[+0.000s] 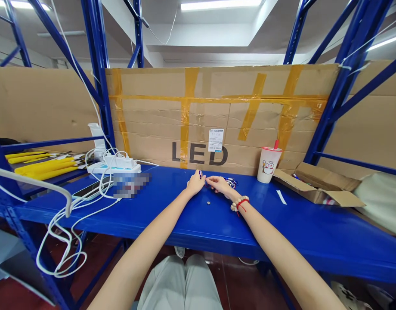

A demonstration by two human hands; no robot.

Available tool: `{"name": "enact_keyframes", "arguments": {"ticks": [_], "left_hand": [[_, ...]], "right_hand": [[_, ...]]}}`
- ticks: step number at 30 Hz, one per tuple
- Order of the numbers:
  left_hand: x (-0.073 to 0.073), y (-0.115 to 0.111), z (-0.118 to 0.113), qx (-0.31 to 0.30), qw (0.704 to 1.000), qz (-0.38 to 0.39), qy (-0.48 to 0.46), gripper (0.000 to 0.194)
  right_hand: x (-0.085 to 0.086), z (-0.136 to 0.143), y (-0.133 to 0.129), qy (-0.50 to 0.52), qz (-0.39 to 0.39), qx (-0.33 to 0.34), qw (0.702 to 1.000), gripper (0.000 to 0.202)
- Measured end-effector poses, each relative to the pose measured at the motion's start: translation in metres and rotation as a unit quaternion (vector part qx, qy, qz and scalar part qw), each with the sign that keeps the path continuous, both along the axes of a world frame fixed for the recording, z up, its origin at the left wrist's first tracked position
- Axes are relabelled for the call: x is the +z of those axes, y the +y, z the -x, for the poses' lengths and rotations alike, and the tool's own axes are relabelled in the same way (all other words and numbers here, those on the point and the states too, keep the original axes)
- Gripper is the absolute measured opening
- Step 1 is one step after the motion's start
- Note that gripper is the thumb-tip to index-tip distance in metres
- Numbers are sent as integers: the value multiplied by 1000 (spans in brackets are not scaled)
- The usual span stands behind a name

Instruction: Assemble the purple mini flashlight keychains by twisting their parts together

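Near the back of the blue table (172, 219), my left hand (195, 183) is closed around a small dark blue and white item (200, 174). Fingers pinched, my right hand (219, 185) meets it from the right; whatever those fingertips hold is too small to name. Several small blue and white pieces (231, 182) lie in a pile just behind and to the right of my right hand. A tiny round piece (208, 203) rests on the table in front of my hands. A beaded bracelet with red string circles my right wrist.
A paper cup (268, 165) with a red straw, a white strip (281, 197) and an open cardboard box (317, 183) are on the right. White cables (103, 189), a power strip (120, 163) and a phone (88, 190) lie left. Cardboard (153, 120) stands behind.
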State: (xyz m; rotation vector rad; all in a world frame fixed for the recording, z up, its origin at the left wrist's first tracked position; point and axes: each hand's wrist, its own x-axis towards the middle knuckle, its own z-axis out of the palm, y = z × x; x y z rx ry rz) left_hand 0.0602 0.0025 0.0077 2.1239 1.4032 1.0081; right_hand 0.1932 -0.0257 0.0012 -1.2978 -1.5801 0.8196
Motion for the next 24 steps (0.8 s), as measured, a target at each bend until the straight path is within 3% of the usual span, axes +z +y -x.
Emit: {"name": "enact_keyframes", "arguments": {"ticks": [12, 24], "left_hand": [[0, 6, -5, 9, 993, 38, -115, 8], [2, 6, -9, -22, 974, 86, -210, 12]], "right_hand": [[-4, 7, 5, 62, -33, -51, 996, 21], [-3, 11, 9, -35, -122, -119, 985, 25]]}}
